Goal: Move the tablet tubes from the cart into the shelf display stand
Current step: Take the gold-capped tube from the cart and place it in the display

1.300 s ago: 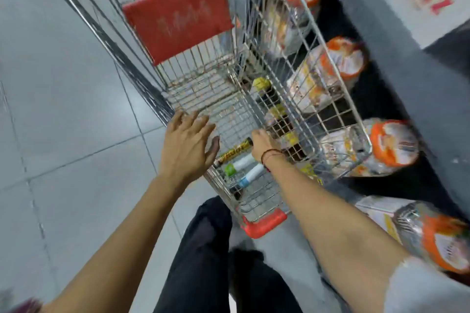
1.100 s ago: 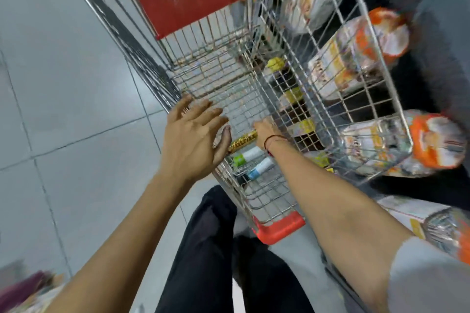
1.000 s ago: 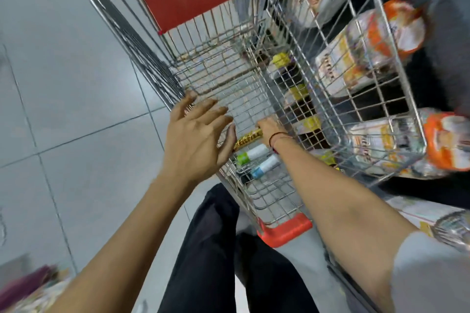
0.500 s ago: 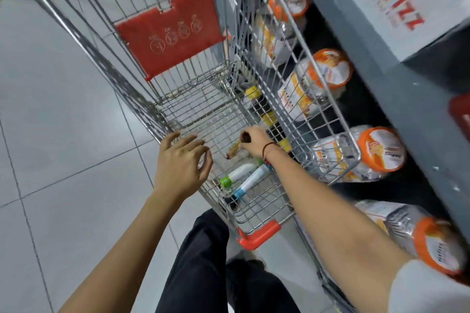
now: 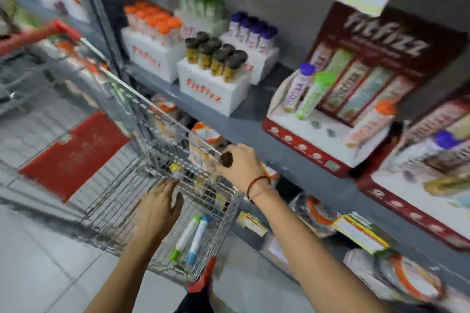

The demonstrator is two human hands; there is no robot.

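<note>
My right hand [image 5: 241, 164] is closed around a dark-capped tablet tube [image 5: 226, 159], held above the right rim of the wire cart [image 5: 162, 114]; only the cap end shows. Two tubes lie on the cart floor: a green-capped tube [image 5: 185, 236] and a blue-capped tube [image 5: 199, 237]. My left hand [image 5: 156, 208] rests open on the cart's near side. On the grey shelf, a white stand [image 5: 213, 87] holds several dark-capped tubes [image 5: 217, 57]. A red display stand [image 5: 338, 119] holds a purple-capped tube [image 5: 297, 89] and a green tube [image 5: 314, 95].
White stands with orange-capped tubes [image 5: 153, 20] and purple-capped tubes [image 5: 251, 29] sit further back on the shelf [image 5: 254, 129]. Packaged goods with orange lids [image 5: 409, 284] fill the lower shelf. The cart's red flap [image 5: 73, 152] lies left. Grey tiled floor [image 5: 38, 262] spreads below.
My right hand has lifted the dark-capped tube out of the cart bottom to above the rim. The view has swung up toward the shelf. My left hand stays on the cart.
</note>
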